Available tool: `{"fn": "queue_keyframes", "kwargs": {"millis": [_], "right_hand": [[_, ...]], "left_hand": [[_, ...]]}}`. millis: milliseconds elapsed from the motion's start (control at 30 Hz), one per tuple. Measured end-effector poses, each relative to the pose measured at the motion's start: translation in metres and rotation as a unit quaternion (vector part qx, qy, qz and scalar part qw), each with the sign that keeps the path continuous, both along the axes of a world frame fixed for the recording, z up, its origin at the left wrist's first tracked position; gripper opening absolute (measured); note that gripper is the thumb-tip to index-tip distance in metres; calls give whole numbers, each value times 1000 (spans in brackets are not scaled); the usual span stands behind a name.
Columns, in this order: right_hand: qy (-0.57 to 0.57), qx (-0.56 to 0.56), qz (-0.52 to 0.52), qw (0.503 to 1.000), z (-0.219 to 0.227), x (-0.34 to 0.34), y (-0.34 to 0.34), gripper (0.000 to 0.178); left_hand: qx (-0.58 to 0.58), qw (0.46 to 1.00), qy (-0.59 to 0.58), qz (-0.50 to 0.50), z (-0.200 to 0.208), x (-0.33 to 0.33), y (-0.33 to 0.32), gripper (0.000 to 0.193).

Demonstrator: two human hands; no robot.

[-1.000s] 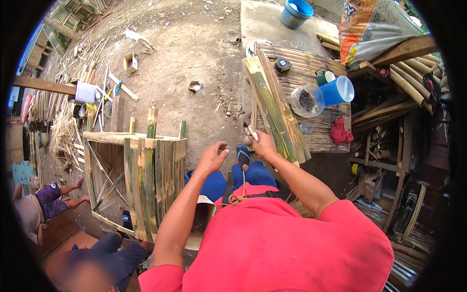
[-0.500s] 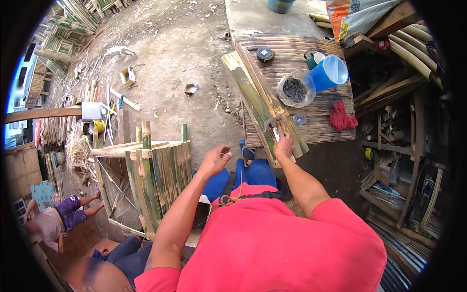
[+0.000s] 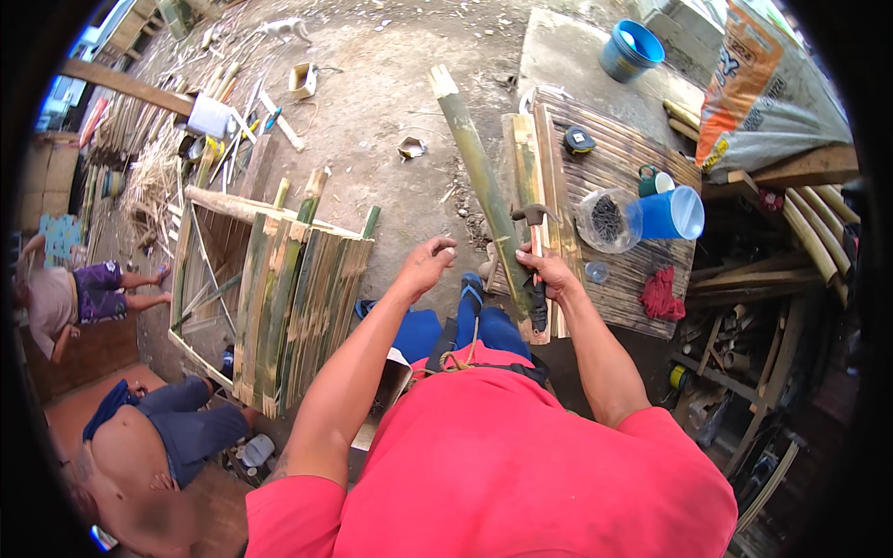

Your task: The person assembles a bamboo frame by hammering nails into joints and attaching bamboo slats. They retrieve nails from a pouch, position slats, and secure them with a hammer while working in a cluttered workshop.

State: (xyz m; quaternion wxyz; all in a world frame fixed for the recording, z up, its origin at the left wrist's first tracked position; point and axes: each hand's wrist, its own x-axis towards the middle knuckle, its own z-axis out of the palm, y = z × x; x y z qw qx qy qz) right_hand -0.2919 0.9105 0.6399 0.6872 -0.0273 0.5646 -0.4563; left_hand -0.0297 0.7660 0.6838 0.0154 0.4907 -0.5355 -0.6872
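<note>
My right hand [image 3: 551,272] is closed round the handle of a claw hammer [image 3: 534,214], its head pointing away from me. Beneath and left of the hammer, a long split bamboo slat [image 3: 473,158] slants away over the ground, its near end by my right hand; whether those fingers also grip it I cannot tell. Other bamboo slats [image 3: 526,167] lie along the left edge of a bamboo-topped table [image 3: 642,149]. My left hand [image 3: 428,267] hovers left of the slat, fingers loosely bent and apart, with nothing visible in it.
On the table are a tape measure [image 3: 579,140], a tub of nails [image 3: 609,220], a blue pitcher [image 3: 672,214] and a red cloth [image 3: 661,293]. A bamboo-slat frame [image 3: 298,307] stands at left. Two people [image 3: 139,437] are at lower left. A blue bucket [image 3: 632,50] stands far right.
One bamboo slat has swung left, away from the others on the table. My right hand still holds the hammer; my left hand has moved slightly right and up. The view has turned.
</note>
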Motion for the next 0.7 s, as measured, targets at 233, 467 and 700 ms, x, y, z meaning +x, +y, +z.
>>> {"fn": "queue_keyframes", "kwargs": {"millis": [233, 467, 700], "right_hand": [[-57, -78, 193, 976, 45, 130, -105, 34], [1, -57, 304, 951, 58, 241, -155, 46], [96, -54, 411, 905, 34, 354, -209, 31]], "left_hand": [[76, 939, 173, 288, 34, 45, -56, 49], [-164, 930, -20, 329, 15, 222, -95, 44], [-315, 823, -383, 276, -3, 415, -67, 47]]}}
